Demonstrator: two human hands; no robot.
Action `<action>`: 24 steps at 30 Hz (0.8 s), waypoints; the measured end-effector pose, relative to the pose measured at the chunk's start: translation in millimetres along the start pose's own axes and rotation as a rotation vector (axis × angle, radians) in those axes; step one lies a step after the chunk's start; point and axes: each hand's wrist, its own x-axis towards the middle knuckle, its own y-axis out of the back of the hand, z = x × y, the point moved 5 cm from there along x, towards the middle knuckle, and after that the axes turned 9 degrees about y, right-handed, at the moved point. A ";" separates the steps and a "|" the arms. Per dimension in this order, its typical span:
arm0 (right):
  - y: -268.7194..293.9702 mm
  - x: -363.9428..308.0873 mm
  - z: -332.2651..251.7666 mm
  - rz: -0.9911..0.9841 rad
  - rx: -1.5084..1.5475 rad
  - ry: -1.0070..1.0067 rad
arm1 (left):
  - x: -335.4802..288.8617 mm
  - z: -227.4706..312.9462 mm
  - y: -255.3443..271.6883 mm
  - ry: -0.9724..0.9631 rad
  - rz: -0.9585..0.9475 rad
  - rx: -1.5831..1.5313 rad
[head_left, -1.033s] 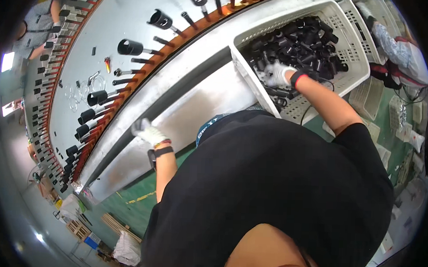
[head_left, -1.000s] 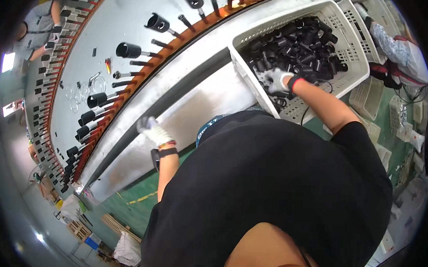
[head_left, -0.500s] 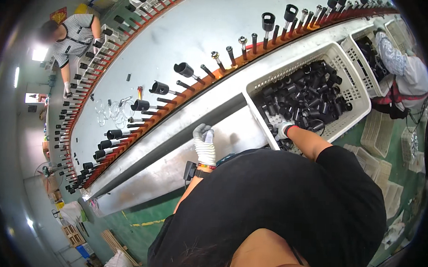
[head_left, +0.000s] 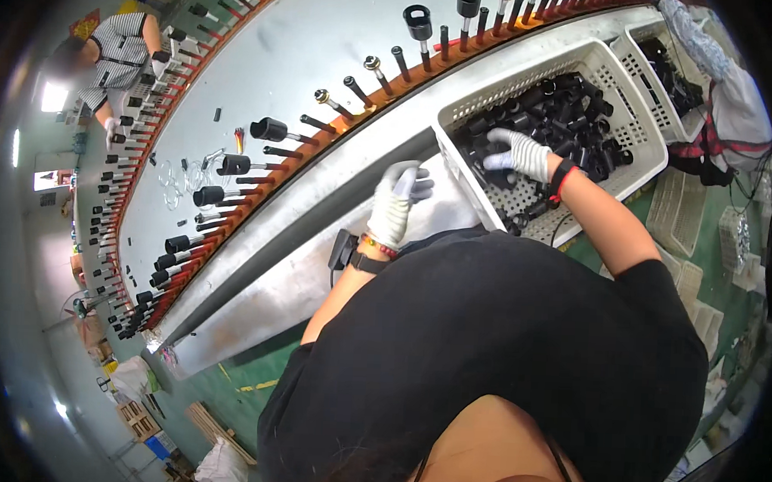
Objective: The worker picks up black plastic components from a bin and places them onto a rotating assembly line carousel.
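Both hands wear white knitted gloves with grey fingertips. Over the left part of a cream plastic crate, my right hand has its thumb and fingers apart in a curve. Short black tubular parts lie heaped around and beneath it; the gap between its fingers looks dark, and no separate part stands out there. My left hand hovers above the pale metal ledge left of the crate, its fingers loosely bent and apart, with nothing seen in them.
A curved conveyor edge carries a row of upright spindles, some topped with black cups. Clear tubing lies on the grey tabletop. Another person works across at far left. A second crate of black parts stands right.
My right hand has come up from the crate's near corner toward its left middle. The left hand has risen slightly and turned toward the crate. The view has shifted, and the spindles appear farther left.
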 end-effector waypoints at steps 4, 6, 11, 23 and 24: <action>-45.8 -38.8 -112.0 0.115 -0.581 0.754 | 0.0 8.3 -45.5 0.412 -0.406 -0.357; -75.1 -49.3 -123.8 0.023 -0.747 0.802 | 11.1 14.2 -56.1 0.336 -0.533 -0.472; -93.4 -60.4 -117.6 0.035 -0.920 0.731 | -1.1 22.9 -43.4 0.364 -0.673 -0.417; -91.5 -18.0 -19.2 0.061 -0.066 0.408 | 28.9 -16.6 -42.7 -0.074 -0.331 0.202; -93.9 -19.1 -21.4 0.050 -0.066 0.406 | 27.5 -17.1 -41.7 -0.073 -0.321 0.197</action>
